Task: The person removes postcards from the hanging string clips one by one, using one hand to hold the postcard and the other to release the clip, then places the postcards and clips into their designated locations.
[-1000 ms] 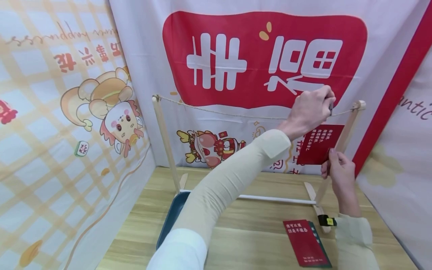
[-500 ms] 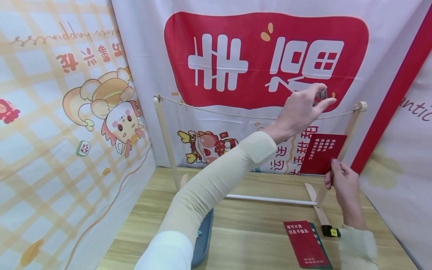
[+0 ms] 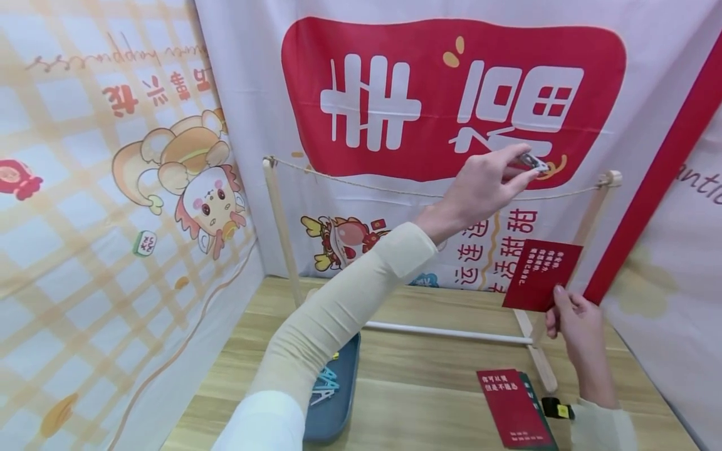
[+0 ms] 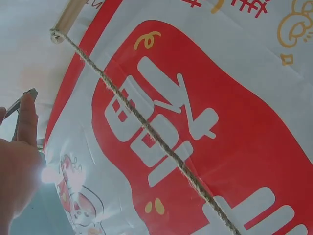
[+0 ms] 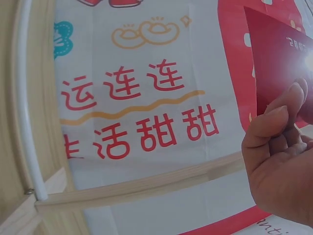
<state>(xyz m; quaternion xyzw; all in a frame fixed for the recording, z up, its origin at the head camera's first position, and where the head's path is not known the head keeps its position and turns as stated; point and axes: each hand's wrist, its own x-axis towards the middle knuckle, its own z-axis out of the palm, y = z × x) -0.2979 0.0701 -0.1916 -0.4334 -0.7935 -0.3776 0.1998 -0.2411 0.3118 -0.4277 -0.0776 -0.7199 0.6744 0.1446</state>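
Observation:
My left hand (image 3: 479,185) pinches a small grey clothespin (image 3: 533,163) above the right part of a twine line (image 3: 361,185). In the left wrist view the clothespin (image 4: 19,110) points away from the twine, with a gap between them. Lower down, my right hand (image 3: 581,326) holds a red card (image 3: 541,275) by its lower right corner, between thumb and curled fingers. White writing shows on the card, which hangs below the twine in front of the right wooden post (image 3: 592,213). The twine is tied to the tops of two posts and sags slightly.
A blue tray (image 3: 352,388) with several light-blue clothespins (image 3: 327,382) lies under my left forearm. Red and green cards (image 3: 513,407) are stacked on the wooden table (image 3: 417,401). A white rod (image 3: 451,334) joins the posts low down. Printed cloth (image 3: 242,50) hangs behind.
My left hand has drawn back left from the twine's right end, turning the clothespin into view. My right hand has lowered the red card away from the twine.

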